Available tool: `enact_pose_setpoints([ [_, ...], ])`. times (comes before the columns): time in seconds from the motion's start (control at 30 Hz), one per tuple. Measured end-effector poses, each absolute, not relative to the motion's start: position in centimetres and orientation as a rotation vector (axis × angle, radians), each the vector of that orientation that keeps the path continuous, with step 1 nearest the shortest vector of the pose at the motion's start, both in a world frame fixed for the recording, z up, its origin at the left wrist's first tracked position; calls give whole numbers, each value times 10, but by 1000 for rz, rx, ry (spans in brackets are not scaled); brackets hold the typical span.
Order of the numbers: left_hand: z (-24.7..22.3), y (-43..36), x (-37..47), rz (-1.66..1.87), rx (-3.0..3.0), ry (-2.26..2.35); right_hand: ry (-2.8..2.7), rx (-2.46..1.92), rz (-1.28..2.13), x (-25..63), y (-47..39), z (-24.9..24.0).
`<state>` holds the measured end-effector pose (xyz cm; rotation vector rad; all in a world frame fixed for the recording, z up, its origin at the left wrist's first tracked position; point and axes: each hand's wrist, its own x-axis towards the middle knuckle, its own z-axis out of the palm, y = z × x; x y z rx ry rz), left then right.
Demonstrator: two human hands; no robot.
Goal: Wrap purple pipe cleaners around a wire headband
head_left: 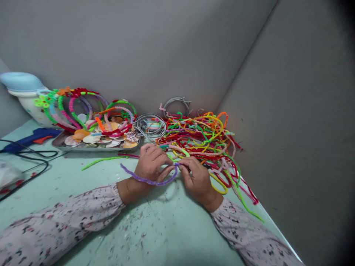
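Note:
A purple pipe cleaner curves below my left hand, its loose end pointing left across the wrist. My left thumb and fingers are closed on it where it bends. Close by, my right hand pinches the same purple pipe cleaner with thumb and forefinger, so the fingertips nearly meet. A pale green and pink piece arcs just behind the fingertips; whether it joins the purple one I cannot tell. Beyond my right hand lies a tangled heap of many-coloured pipe cleaners.
A metal tray of seashells holds colourful pipe-cleaner hoops. Coiled grey wire lies beside it. At left are a blue glue gun with a black cord and a white container with a blue lid. Grey walls border the table.

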<state>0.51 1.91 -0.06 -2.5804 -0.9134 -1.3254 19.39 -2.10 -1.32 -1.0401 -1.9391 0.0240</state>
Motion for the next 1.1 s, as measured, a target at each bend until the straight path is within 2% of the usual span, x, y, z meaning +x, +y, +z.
enact_pose_setpoints([
  [0.47,0,13,10,-1453,-2679,-1104,-1959,-1018,-9,193,-20,-15],
  [1.1,4,6,11,-1423,-2842,-1358,-1982,-1008,-20,194,-19,-17],
])
